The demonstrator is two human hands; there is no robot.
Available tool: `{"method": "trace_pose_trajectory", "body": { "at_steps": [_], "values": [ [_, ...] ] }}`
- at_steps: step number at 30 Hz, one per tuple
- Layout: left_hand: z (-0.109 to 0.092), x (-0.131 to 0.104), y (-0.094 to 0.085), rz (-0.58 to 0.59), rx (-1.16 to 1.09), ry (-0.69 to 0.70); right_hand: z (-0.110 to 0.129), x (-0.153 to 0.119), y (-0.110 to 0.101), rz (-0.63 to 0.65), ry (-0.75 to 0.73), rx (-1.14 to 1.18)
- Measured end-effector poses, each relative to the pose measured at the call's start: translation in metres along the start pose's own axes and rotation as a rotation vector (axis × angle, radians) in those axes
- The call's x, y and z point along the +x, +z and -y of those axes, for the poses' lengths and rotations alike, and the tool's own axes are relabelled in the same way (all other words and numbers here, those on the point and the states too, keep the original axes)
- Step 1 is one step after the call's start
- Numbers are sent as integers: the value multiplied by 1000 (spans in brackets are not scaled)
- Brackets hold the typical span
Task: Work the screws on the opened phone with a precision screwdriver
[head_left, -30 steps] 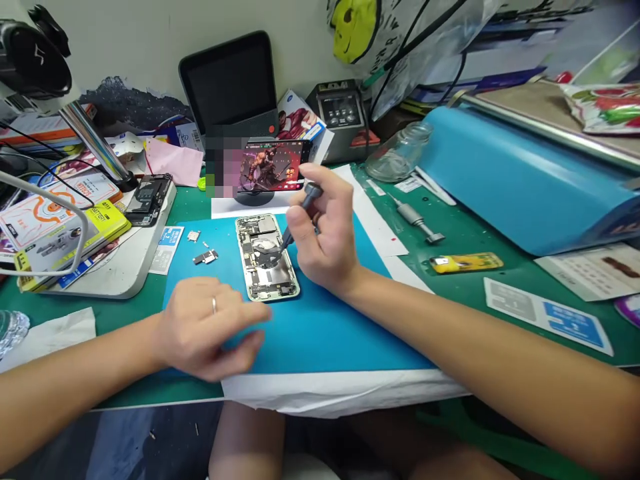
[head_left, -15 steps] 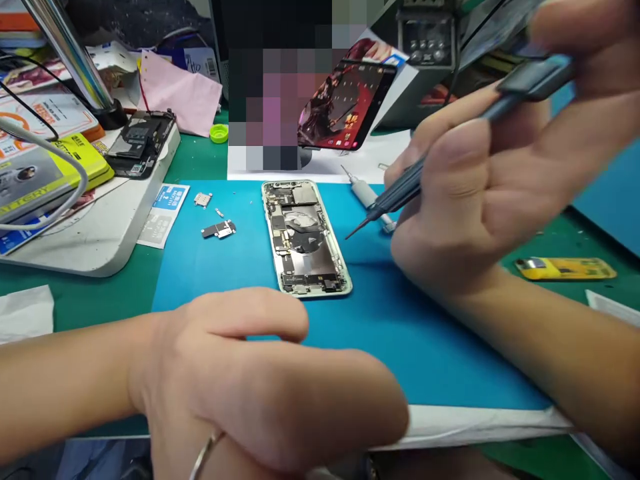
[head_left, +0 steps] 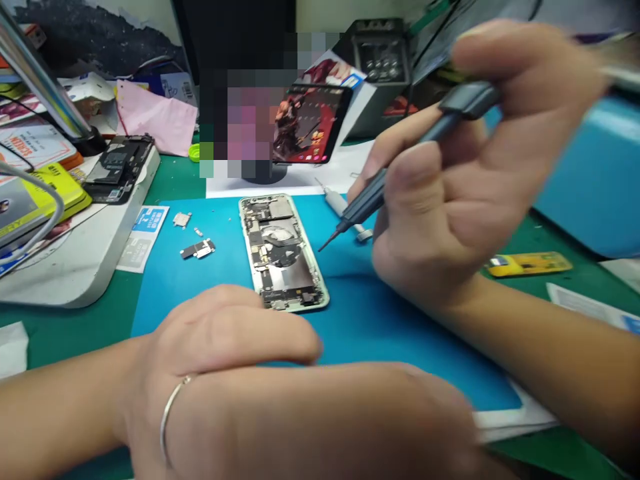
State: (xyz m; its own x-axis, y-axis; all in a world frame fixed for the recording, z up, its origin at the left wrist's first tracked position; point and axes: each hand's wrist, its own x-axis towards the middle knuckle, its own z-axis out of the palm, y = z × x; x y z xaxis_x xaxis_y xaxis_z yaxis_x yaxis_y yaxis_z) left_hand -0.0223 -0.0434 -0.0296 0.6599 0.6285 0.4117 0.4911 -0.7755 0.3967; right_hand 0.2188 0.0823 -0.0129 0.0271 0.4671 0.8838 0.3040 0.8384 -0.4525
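A phone with its back parts bared (head_left: 285, 257) lies on the blue mat (head_left: 395, 347), showing boards, a dark round coil area and a metal plate. My right hand (head_left: 440, 180) grips a dark grey screwdriver (head_left: 373, 197). Its thin tip points down-left and hovers beside the phone's right edge. Close to the camera, my left hand (head_left: 280, 407) reaches rightward below the phone, wearing a ring, its fingers stretched out and somewhat blurred. I see nothing in it. Small metal brackets (head_left: 200, 249) lie left of the phone.
Behind the mat, a second phone (head_left: 315, 123) with a lit screen leans on a stand. A light grey pen-like tool (head_left: 345, 210) lies behind the screwdriver. At left, a white platform (head_left: 80, 280) carries an opened black phone (head_left: 120, 170) and boxes. A yellow strip (head_left: 530, 263) lies right.
The view has shifted, so the bench items appear further left and lower. My left hand has stretched further right. My right hand still holds the screwdriver beside the phone.
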Motion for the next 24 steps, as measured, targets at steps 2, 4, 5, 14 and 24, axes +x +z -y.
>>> {"method": "trace_pose_trajectory", "body": {
  "at_steps": [2,4,5,14,24],
  "values": [
    [10,19,-9,-88,-29,127,-4,3,3,-9,20,39],
    [16,38,-21,-36,-63,464,-8,5,4,-4,72,95],
    [18,46,-27,-14,-12,483,-9,6,5,-3,101,124],
    [13,68,-36,589,46,530,10,1,11,-40,78,130],
    [15,51,-18,495,74,484,28,-6,8,164,151,181]
  ]
}}
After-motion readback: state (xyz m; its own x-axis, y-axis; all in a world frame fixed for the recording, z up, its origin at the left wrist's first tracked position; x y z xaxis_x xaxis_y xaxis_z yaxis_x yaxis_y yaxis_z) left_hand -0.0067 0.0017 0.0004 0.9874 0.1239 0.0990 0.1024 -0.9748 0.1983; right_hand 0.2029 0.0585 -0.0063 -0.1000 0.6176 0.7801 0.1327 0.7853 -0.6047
